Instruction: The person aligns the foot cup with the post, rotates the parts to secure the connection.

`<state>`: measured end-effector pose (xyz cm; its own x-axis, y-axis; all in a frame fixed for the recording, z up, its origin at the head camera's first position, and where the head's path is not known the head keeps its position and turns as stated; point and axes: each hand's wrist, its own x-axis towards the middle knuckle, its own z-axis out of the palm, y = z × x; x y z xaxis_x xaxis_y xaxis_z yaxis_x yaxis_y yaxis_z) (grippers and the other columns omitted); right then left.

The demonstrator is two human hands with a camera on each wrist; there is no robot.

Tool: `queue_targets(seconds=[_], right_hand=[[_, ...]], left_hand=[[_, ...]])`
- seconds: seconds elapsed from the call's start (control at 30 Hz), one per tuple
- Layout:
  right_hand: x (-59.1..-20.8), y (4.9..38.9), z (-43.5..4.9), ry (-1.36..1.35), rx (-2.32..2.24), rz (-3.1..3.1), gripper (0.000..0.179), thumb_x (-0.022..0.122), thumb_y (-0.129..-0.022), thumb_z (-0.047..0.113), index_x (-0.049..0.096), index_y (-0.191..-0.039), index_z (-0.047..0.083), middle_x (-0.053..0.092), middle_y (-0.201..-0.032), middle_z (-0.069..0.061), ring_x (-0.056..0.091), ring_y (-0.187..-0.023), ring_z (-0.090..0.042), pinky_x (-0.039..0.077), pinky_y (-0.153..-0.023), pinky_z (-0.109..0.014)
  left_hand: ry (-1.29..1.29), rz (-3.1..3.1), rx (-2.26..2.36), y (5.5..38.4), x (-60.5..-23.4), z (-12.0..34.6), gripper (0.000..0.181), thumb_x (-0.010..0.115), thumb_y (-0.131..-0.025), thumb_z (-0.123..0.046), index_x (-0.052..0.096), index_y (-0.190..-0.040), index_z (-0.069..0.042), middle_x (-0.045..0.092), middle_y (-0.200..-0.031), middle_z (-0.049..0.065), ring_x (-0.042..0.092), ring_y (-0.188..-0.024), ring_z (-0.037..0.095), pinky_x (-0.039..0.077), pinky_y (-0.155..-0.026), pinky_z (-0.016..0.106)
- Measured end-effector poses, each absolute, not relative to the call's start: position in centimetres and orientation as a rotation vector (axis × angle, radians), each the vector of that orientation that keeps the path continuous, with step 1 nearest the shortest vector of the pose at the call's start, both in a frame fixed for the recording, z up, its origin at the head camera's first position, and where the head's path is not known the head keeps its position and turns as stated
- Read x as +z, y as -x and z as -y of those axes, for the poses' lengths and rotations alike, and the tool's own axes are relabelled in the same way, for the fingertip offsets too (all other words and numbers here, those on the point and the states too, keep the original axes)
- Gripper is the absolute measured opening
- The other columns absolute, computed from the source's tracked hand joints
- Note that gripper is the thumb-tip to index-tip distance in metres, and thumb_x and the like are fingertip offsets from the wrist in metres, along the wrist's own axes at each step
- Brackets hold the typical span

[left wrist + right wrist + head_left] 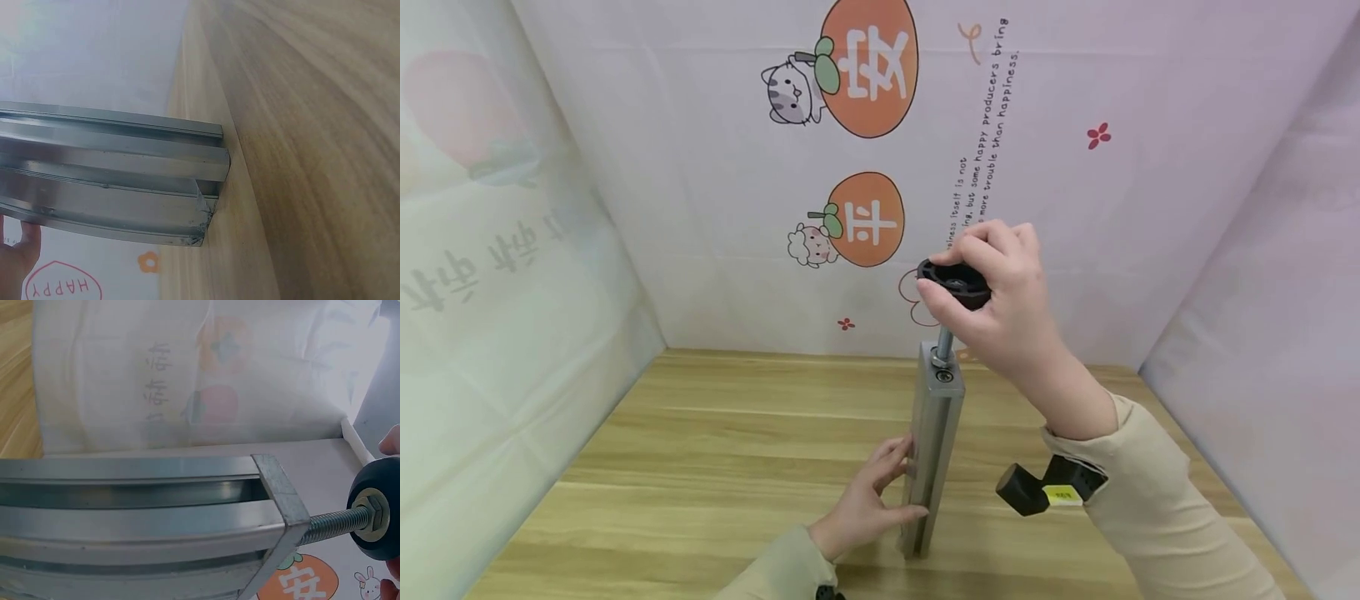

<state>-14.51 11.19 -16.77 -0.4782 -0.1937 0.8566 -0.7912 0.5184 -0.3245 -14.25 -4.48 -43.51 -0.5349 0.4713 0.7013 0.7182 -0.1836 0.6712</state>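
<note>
A grooved aluminium profile (934, 450) stands upright on the wooden tabletop, its lower end touching the wood in the left wrist view. My left hand (867, 510) grips it low down, thumb on the near side and fingers on the far side. From the profile's end plate (281, 494) a threaded rod (334, 525) sticks out, topped by a round black levelling foot (976, 293). My right hand (1011, 292) holds that foot by its rim between thumb and fingers. A hex nut (375, 512) sits against the foot's underside. Torn film or tape (202, 209) hangs at the profile's lower end.
Light wood-grain tabletop (722, 450) lies beneath. White printed cloth stands behind (700, 167) and at both sides, close around the work. A black wrist camera (1026, 492) juts from the right sleeve.
</note>
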Motion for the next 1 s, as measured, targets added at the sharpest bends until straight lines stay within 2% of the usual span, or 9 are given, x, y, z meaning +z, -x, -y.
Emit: queue_targets(seconds=[0.1, 0.23, 0.33, 0.47, 0.53, 0.7, 0.83, 1.0], right_hand=[[-17.2, 14.9, -11.7, -0.851, 1.054, 1.903, 0.028, 0.058, -0.081, 0.022, 0.069, -0.094, -0.001, 0.058, -0.097, -0.015, 0.035, -0.094, -0.018, 0.028, -0.074, -0.031], [-18.3, 16.2, -12.5, -0.974, 1.533, 1.801, 0.036, 0.049, -0.090, 0.032, 0.067, -0.105, 0.005, 0.060, -0.100, -0.005, 0.045, -0.094, -0.011, 0.034, -0.086, -0.026], [-19.1, 17.7, -13.1, -1.180, 1.973, 1.709, 0.035, 0.045, -0.095, 0.040, 0.062, -0.113, 0.015, 0.060, -0.102, 0.003, 0.054, -0.096, -0.010, 0.040, -0.093, -0.026], [-19.9, 19.5, -14.1, -1.557, 2.326, 1.629, 0.040, 0.037, -0.097, 0.044, 0.055, -0.123, 0.019, 0.058, -0.116, 0.000, 0.054, -0.109, -0.014, 0.044, -0.095, -0.028], [-20.2, 20.1, -14.3, -1.730, 2.455, 1.526, 0.044, 0.036, -0.097, 0.043, 0.050, -0.130, 0.018, 0.054, -0.123, -0.003, 0.051, -0.114, -0.016, 0.043, -0.097, -0.029], [-20.6, 21.0, -13.9, -2.047, 2.705, 1.141, 0.052, 0.040, -0.092, 0.027, 0.034, -0.141, 0.010, 0.048, -0.130, -0.014, 0.046, -0.121, -0.024, 0.038, -0.107, -0.035], [-20.3, 20.9, -12.8, -2.130, 2.795, 0.977, 0.055, 0.041, -0.088, 0.021, 0.034, -0.141, 0.010, 0.044, -0.132, -0.018, 0.042, -0.123, -0.029, 0.035, -0.109, -0.040], [-19.6, 20.7, -11.7, -2.263, 2.809, 0.811, 0.057, 0.040, -0.084, 0.018, 0.038, -0.140, 0.013, 0.041, -0.132, -0.018, 0.037, -0.125, -0.027, 0.031, -0.112, -0.040]], left_hand=[[1.393, 1.858, -1.774, 14.3, -43.5, 4.4, 0.099, 0.072, -0.074, 0.012, 0.017, -0.152, -0.015, 0.034, -0.139, 0.019, 0.034, -0.130, 0.006, 0.045, -0.103, 0.033], [1.386, 1.870, -1.799, 14.3, -43.5, 4.4, 0.098, 0.072, -0.074, 0.011, 0.018, -0.152, -0.015, 0.034, -0.139, 0.017, 0.035, -0.129, 0.006, 0.045, -0.103, 0.034], [1.367, 1.887, -1.837, 14.1, -43.4, 4.5, 0.095, 0.072, -0.076, 0.009, 0.019, -0.152, -0.015, 0.035, -0.140, 0.015, 0.035, -0.129, 0.005, 0.045, -0.104, 0.033], [1.363, 1.892, -1.818, 14.0, -43.2, 4.5, 0.094, 0.071, -0.077, 0.008, 0.019, -0.152, -0.014, 0.035, -0.139, 0.018, 0.035, -0.129, 0.006, 0.045, -0.104, 0.033], [1.369, 1.890, -1.794, 14.0, -43.2, 4.5, 0.094, 0.071, -0.077, 0.009, 0.019, -0.152, -0.013, 0.035, -0.138, 0.020, 0.035, -0.129, 0.006, 0.045, -0.104, 0.033], [1.355, 1.902, -1.821, 14.1, -43.5, 4.6, 0.093, 0.071, -0.077, 0.008, 0.020, -0.152, -0.014, 0.036, -0.138, 0.020, 0.036, -0.128, 0.005, 0.044, -0.104, 0.033], [1.331, 1.921, -1.856, 14.1, -43.5, 4.6, 0.091, 0.071, -0.078, 0.008, 0.021, -0.151, -0.013, 0.036, -0.138, 0.021, 0.036, -0.128, 0.005, 0.043, -0.105, 0.031], [1.320, 1.929, -1.889, 14.0, -43.3, 4.7, 0.090, 0.071, -0.078, 0.007, 0.022, -0.151, -0.013, 0.034, -0.138, 0.023, 0.035, -0.128, 0.005, 0.042, -0.106, 0.029]])
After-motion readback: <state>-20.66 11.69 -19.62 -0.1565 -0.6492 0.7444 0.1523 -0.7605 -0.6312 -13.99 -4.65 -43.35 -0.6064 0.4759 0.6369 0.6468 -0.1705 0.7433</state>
